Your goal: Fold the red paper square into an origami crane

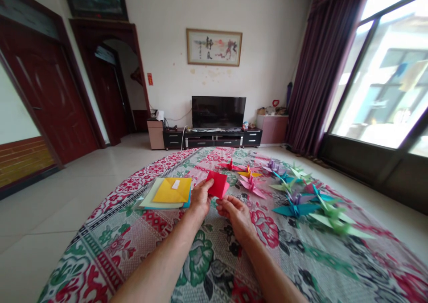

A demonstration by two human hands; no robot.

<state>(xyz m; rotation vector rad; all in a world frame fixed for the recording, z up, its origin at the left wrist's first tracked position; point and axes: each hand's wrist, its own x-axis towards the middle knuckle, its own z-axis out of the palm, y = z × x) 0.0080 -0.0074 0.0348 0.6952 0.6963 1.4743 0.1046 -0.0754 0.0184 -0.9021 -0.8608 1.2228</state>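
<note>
Above the cloth-covered desk point(117, 249), between both hands: red folded paper point(219, 185), raised, probably for easier handling. Left hand point(199, 197): grip closed on it, thumb across the face, seemingly to steady the sheet. Right hand point(236, 211): fingertips gathered at the lower corner (whether paper sits between them, cannot tell), perhaps because the edge there is small. Just left, paper stack point(150, 196), yellow sheet point(163, 194) on top, likely kept near for reach. Rightward, folded cranes point(296, 209) spread out, presumably set clear of the hands.
</note>
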